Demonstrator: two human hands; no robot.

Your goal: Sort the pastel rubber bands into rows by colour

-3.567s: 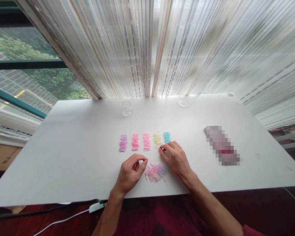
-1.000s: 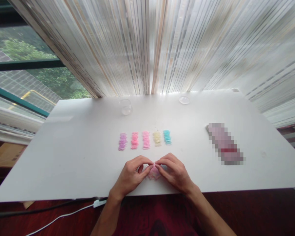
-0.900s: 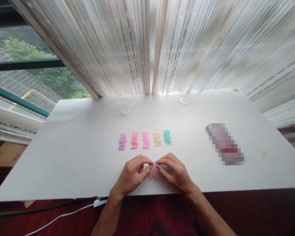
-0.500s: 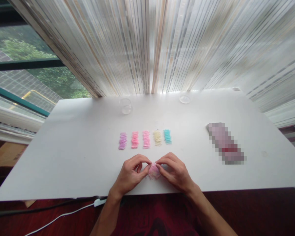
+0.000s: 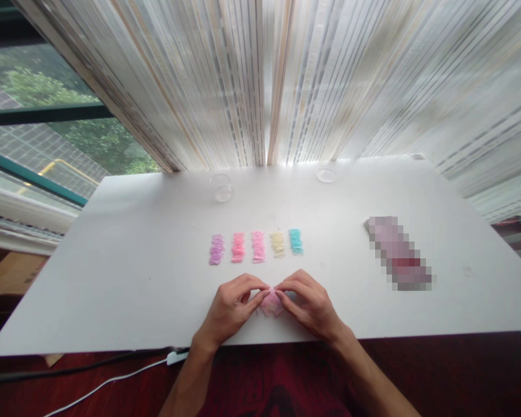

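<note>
My left hand point(image 5: 235, 306) and my right hand point(image 5: 306, 303) meet near the table's front edge. Thumb and forefinger are pinched together on each, the fingertips a small gap apart. Just below the fingertips lies a loose pale pink pile point(image 5: 271, 306) of what look like tiny elastic bands. Whatever the pinches hold is too small to make out. Beyond the hands, a row of neat stacks of similar bands runs from left to right: purple point(image 5: 216, 249), coral pink point(image 5: 238, 248), pink point(image 5: 258, 247), pale yellow point(image 5: 278, 244) and teal point(image 5: 296, 241).
At the back of the white table point(image 5: 125, 260) stand a clear round container point(image 5: 223, 190) and a clear shallow lid or dish point(image 5: 327, 175). A blurred-out flat object point(image 5: 399, 253) lies on the right. Striped curtains point(image 5: 226, 87) hang behind; a white cable point(image 5: 113, 379) runs below the front edge.
Almost nothing differs. Both hands keep their pinch over the pink pile, with only a very slight shift of the fingertips; the coloured stacks stay in place.
</note>
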